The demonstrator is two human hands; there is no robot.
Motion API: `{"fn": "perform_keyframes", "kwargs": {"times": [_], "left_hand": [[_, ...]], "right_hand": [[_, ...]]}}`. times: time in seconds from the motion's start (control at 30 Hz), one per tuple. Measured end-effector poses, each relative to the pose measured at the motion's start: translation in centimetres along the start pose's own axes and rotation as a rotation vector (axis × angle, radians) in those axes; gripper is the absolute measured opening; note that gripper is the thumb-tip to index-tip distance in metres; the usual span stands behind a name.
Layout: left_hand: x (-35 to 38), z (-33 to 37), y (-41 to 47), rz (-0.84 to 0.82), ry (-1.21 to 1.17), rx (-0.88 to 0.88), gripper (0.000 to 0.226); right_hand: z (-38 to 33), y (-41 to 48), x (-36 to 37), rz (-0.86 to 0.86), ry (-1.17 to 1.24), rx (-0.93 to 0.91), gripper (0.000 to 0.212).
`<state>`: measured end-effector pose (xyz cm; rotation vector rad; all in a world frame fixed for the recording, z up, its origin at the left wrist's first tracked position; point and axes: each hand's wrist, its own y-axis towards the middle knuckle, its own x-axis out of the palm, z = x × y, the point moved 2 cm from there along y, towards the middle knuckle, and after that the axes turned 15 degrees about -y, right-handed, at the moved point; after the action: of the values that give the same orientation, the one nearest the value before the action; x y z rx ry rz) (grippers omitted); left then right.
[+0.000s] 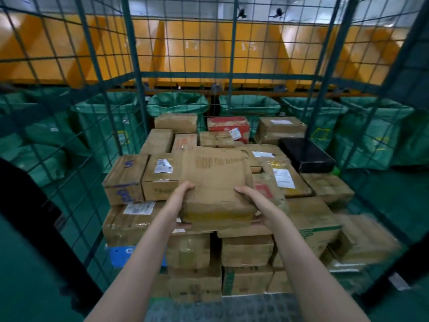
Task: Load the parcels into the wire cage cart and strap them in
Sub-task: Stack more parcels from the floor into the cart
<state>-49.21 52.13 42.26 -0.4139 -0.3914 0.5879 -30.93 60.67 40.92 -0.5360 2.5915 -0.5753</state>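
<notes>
Parcel [216,180] held above near-centre of stacked boxes [130,177] inside wire cage cart [136,66]. Left hand [179,204] clamps its left edge, right hand [258,205] its right edge, thumbs on top.

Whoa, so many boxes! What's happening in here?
A person is loading parcels into a wire cage cart. The left hand and the right hand grip a worn cardboard parcel by its near corners, holding it over the pile of boxes already stacked inside. No strap shows yet. Green bags stand behind the cage.
</notes>
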Motion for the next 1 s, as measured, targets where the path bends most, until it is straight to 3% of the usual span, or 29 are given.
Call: {"fn": "perform_keyframes", "kwargs": {"times": [0.1, 0.23, 0.37, 0.57, 0.87, 1.0], "left_hand": [[2.9, -0.3, 0.4, -0.040, 0.011, -0.006, 0.022], [6.6, -1.0, 1.2, -0.082, 0.035, -0.040, 0.035], [11.9, -1.7, 1.9, -0.114, 0.028, -0.045, 0.039], [21.8, -3.9, 2.0, -0.165, 0.013, -0.049, 0.034], [32.1, -7.8, 2.6, -0.248, 0.072, -0.138, 0.039], [34.5, -8.7, 4.3, -0.267, 0.095, -0.201, 0.038]], "right_hand": [[0.6, 0.5, -2.6, 0.070, 0.033, 0.004, 0.052], [1.6, 1.1, -6.0, 0.125, 0.032, 0.044, 0.071], [2.9, 2.2, -10.8, 0.155, 0.082, 0.064, 0.062], [4.4, 3.4, -20.6, 0.220, 0.082, 0.094, 0.072], [8.3, 4.5, -30.2, 0.303, 0.122, 0.134, 0.045], [9.9, 6.3, -31.9, 0.314, 0.153, 0.160, 0.047]]}}
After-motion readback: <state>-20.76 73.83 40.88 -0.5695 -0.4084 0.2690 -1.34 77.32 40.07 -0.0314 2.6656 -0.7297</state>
